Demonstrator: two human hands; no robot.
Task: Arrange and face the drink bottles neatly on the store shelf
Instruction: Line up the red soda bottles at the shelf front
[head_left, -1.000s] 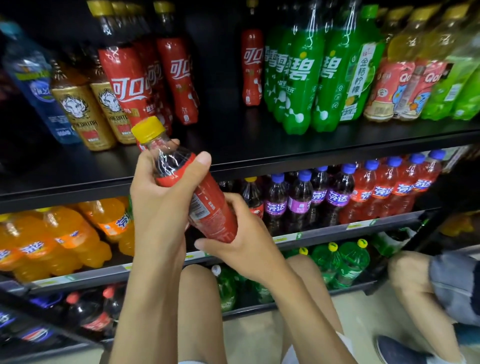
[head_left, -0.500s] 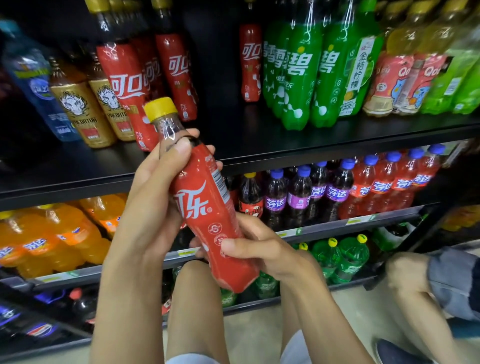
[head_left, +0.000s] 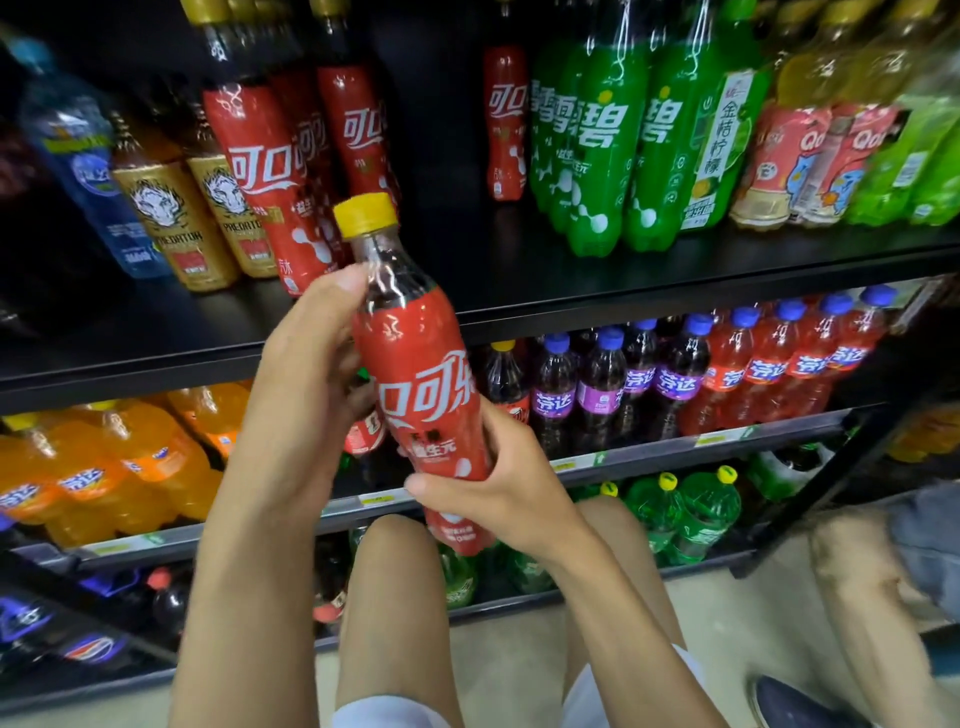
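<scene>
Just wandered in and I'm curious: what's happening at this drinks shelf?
A person crouched at the shelf holds a red cola bottle with a yellow cap in both hands, off the shelf. The left hand grips its neck, the right hand its lower part. Its label faces the camera. Matching cola bottles stand on the shelf behind.

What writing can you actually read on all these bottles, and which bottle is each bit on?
"可口可" on the held red cola bottle, yellow cap.
"PREDATOR" on the gold bottles.
"碧" on the green soda bottles.
"金桔柠檬" on the green lemon drink.
"芬达" on the purple-label bottles.
"Qoo", partly blurred, on the pink-label bottles.
Price tags and small print: unreadable.
</scene>
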